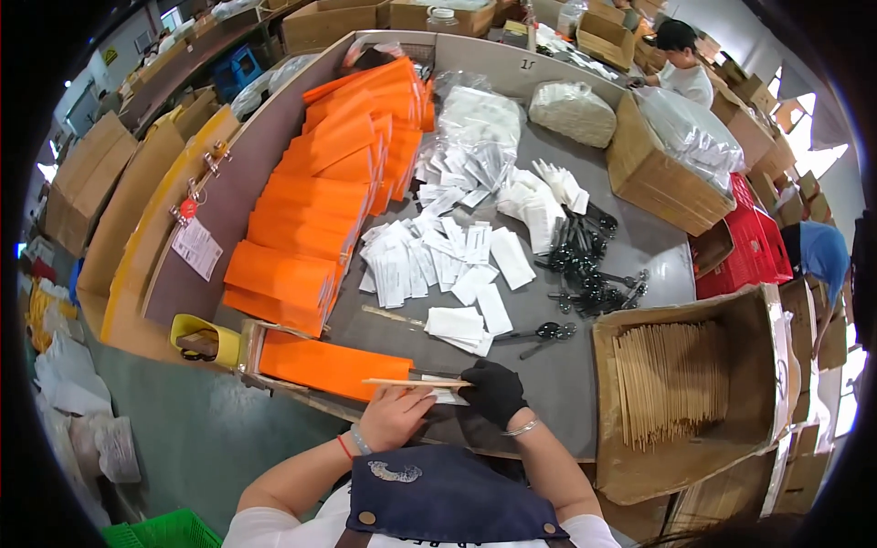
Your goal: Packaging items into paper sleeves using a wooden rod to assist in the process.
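Observation:
At the table's near edge I hold a pair of wooden chopsticks (420, 383) level between my hands. My left hand (396, 416), bare, has its fingers closed at their left part. In a black glove, my right hand (493, 393) grips their right end. A white packet (445, 395) shows just below the chopsticks, partly hidden by my hands. A thin dark strip lies above them; I cannot make out what it is. Beside my left hand an orange paper sleeve (333, 363) lies flat. Folded white napkins (455, 323) and black plastic spoons (548, 332) lie just beyond.
Stacked orange sleeves (306, 215) fill the table's left. Small white packets (402, 260) and a heap of black spoons (585, 260) cover the middle. At right stands a carton (612, 420) of wooden sticks; another carton (658, 178) is behind. A co-worker (685, 73) is at far right.

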`<state>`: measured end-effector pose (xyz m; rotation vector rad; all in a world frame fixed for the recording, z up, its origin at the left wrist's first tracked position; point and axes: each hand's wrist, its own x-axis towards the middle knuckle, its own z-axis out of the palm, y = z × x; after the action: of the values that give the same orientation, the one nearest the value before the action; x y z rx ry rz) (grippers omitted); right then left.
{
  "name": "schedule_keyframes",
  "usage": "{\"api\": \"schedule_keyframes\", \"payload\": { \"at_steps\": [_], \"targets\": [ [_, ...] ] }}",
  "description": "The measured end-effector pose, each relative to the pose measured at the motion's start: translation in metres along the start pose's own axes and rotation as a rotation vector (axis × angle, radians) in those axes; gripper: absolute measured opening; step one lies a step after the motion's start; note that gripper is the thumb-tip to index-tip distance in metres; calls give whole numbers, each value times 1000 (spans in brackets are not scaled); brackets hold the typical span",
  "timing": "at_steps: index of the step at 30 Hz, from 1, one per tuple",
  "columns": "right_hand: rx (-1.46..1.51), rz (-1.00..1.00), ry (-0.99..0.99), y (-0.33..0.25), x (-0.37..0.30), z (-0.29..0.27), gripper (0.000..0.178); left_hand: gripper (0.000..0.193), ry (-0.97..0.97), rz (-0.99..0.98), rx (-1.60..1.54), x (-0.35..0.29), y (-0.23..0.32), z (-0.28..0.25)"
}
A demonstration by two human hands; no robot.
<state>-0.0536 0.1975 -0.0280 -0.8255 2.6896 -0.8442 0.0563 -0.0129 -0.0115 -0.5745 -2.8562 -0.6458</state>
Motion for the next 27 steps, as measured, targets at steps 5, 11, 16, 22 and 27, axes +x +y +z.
{"api": "schedule_keyframes", "payload": {
  "at_steps": [5, 11, 16, 22, 27],
  "targets": [
    [67, 125, 50, -11, -11, -12, 22, 57, -96, -12, 97, 3, -4, -3],
    [-84, 73, 46, 7, -39, -42, 30, 58, -99, -13, 92, 0, -23, -20],
    [-215, -70, 61, 18, -42, -43, 30, 61, -62, -38, 45, -3, -34, -21],
    [-242, -127, -6, 24, -41, -37, 28, 68, -44, -108, 6, 8, -50, -30],
    [69, -190, -30, -5, -22, -7, 15, 66, -66, -31, -139, 25, -33, -5]
  ]
}}
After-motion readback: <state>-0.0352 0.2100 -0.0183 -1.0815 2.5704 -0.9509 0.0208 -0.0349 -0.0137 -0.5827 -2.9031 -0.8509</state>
